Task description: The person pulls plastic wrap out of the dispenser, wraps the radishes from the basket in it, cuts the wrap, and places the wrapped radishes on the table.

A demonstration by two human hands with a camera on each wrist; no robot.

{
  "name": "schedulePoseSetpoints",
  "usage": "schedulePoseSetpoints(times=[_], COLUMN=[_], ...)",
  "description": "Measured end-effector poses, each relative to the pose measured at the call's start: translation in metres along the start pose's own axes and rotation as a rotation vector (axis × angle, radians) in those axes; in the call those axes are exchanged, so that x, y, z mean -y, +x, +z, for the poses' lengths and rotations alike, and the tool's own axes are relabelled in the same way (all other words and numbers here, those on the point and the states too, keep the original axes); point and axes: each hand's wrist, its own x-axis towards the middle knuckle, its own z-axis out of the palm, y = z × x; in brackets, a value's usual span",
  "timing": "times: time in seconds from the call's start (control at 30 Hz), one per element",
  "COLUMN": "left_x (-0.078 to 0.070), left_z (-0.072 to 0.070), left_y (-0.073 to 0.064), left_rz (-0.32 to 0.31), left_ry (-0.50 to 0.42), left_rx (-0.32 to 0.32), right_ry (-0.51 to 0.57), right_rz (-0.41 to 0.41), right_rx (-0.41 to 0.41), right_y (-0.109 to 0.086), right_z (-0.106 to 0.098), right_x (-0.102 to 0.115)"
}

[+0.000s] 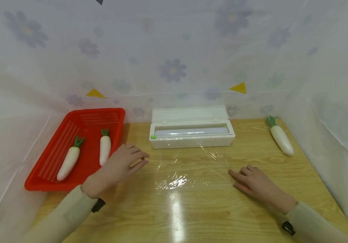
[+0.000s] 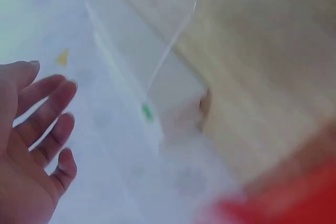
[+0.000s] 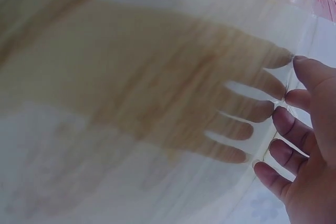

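A sheet of clear cling film (image 1: 178,182) lies over the wooden table, running toward the front from a white cling film box (image 1: 192,142) with its lid raised and a green slider at its left end. Relaxed and holding nothing, my left hand (image 1: 120,162) hovers between the red basket and the film's left side; its fingers are loosely bent in the left wrist view. At the film's right edge, my right hand (image 1: 254,182) touches down with its fingertips, fingers spread in the right wrist view. No pinch on the film shows.
Two white radishes (image 1: 70,162) with green tops lie in the red basket (image 1: 40,185) at the left. Another radish (image 1: 281,140), with a shiny surface, lies at the table's far right. A flowered sheet (image 1: 174,87) hangs behind and at the sides.
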Motion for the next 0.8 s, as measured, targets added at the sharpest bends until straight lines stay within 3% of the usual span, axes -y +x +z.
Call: schedulePoseSetpoints(times=[0.17, 0.3, 0.37, 0.43, 0.6, 0.8], left_x=[0.040, 0.075, 0.095, 0.112, 0.142, 0.158], left_z=[-0.042, -0.059, -0.061, -0.060, -0.051, -0.034], left_y=[0.005, -0.002, -0.009, -0.017, -0.034, -0.048], left_rz=[-0.080, -0.141, -0.176, -0.248, -0.424, -0.454], left_ry=[0.035, 0.076, 0.088, 0.080, 0.081, 0.112], left_rx=[0.015, 0.011, 0.018, 0.078, 0.313, 0.457], right_ry=[0.005, 0.012, 0.010, 0.008, 0.006, 0.005], right_rz=[-0.003, 0.006, 0.014, 0.020, 0.020, -0.004], right_rx=[-0.008, -0.008, -0.007, -0.005, -0.006, -0.025], right_y=[-0.001, -0.001, -0.001, -0.002, -0.003, -0.003], right_z=[0.000, 0.001, 0.001, 0.001, 0.002, 0.004], right_x=[0.002, 0.004, 0.005, 0.005, 0.005, 0.005])
